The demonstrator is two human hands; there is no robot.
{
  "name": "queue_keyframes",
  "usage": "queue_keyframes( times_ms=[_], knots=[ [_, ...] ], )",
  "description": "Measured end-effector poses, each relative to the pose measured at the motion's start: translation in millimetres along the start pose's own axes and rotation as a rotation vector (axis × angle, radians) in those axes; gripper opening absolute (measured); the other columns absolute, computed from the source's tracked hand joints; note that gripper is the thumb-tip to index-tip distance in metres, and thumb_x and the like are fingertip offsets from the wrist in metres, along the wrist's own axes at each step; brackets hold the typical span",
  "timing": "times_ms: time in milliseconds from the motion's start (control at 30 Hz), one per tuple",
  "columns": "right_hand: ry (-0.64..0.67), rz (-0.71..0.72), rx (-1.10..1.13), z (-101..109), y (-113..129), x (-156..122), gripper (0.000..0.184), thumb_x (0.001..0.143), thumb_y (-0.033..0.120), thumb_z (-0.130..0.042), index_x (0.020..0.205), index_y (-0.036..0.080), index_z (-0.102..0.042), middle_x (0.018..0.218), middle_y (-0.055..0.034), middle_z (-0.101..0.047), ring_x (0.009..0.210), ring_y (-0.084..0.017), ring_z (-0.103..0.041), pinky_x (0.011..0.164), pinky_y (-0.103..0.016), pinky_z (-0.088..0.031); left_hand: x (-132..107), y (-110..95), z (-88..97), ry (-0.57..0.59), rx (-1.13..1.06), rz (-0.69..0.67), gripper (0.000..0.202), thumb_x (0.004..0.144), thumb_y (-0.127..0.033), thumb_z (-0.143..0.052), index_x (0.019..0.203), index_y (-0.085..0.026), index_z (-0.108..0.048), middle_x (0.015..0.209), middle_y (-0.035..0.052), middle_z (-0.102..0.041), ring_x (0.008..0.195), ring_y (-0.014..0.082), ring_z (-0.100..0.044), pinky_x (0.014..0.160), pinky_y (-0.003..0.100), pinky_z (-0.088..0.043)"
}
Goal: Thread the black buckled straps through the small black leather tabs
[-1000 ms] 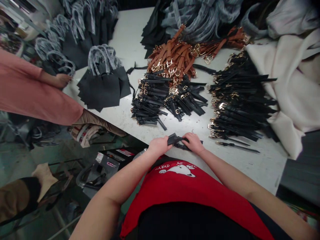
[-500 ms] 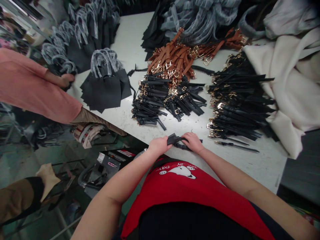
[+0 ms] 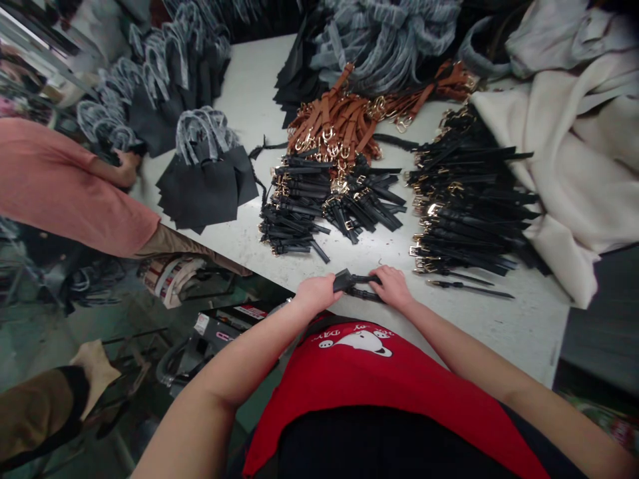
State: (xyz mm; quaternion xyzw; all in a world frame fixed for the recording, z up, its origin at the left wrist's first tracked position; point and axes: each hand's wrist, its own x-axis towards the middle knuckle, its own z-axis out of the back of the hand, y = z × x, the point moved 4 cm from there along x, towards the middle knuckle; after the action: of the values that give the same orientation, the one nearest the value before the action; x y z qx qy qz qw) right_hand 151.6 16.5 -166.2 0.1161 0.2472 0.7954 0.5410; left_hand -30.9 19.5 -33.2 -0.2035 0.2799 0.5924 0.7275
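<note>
I judge black strap [image 3: 343, 280], gripped by left hand [image 3: 315, 293] and right hand [image 3: 393, 286], unfinished — buckled straps [image 3: 305, 187] beside brown straps [image 3: 332, 116] perhaps done.

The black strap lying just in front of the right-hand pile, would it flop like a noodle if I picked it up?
Perhaps only a little: the black strap lies nearly straight, so it may be bendy but springy. It's probably light, being so slim. The gold end might dip first, because it looks like metal.
</note>
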Motion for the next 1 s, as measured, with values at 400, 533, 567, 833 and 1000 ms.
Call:
queue_keyframes(
  times_ms=[400,533,567,833,1000],
  knots=[
    [-0.021,-0.019,0.019,1.1,3.7,0.2,0.017,0.082,0.031,-0.048,0.092,0.022,-0.057,0.091,-0.0053,-0.056,0.087,-0.02,-0.045,0.072,-0.031,-0.026,34.4,-32.5,38.3,0.125,0.15,-0.087,0.045,0.075,-0.048,-0.044,0.102,-0.016,-0.057,0.1,0.0117,-0.065,0.091,0.0244,-0.061,0.074,0.032,-0.048],
    [-0.032,-0.015,0.025,0.1,3.1,-0.3,0.016,0.081,0.03,-0.05,0.093,0.022,-0.057,0.091,-0.006,-0.056,0.086,-0.02,-0.046,0.072,-0.032,-0.026,39.8,-40.4,39.2,0.138,0.155,-0.116,0.044,0.074,-0.048,-0.045,0.102,-0.016,-0.057,0.1,0.0123,-0.065,0.091,0.0257,-0.061,0.075,0.034,-0.048],
    [-0.035,-0.014,0.025,-0.1,2.7,-0.3,0.017,0.081,0.03,-0.05,0.093,0.021,-0.057,0.09,-0.0061,-0.056,0.086,-0.02,-0.046,0.072,-0.032,-0.026,41.2,-42.1,38.4,0.133,0.143,-0.12,0.044,0.074,-0.048,-0.045,0.102,-0.016,-0.057,0.1,0.0122,-0.065,0.092,0.0257,-0.061,0.075,0.034,-0.048],
    [-0.05,-0.021,0.048,4.6,5.5,-1.3,0.011,0.079,0.026,-0.05,0.086,0.021,-0.057,0.088,-0.0047,-0.057,0.086,-0.02,-0.046,0.071,-0.032,-0.027,3.5,11.4,25.9,0.012,0.086,0.056,0.048,0.077,-0.056,-0.038,0.102,-0.019,-0.054,0.094,0.0101,-0.066,0.084,0.0251,-0.063,0.07,0.033,-0.048],
    [-0.045,0.007,-0.04,5.7,13.1,-12.3,0.01,0.08,0.021,-0.048,0.085,0.02,-0.056,0.088,-0.0066,-0.057,0.085,-0.021,-0.045,0.072,-0.033,-0.026,-27.3,28.9,7.2,0.008,0.007,0.105,0.049,0.078,-0.06,-0.033,0.104,-0.022,-0.051,0.092,0.0074,-0.066,0.082,0.0228,-0.063,0.068,0.031,-0.047]
  ],
)
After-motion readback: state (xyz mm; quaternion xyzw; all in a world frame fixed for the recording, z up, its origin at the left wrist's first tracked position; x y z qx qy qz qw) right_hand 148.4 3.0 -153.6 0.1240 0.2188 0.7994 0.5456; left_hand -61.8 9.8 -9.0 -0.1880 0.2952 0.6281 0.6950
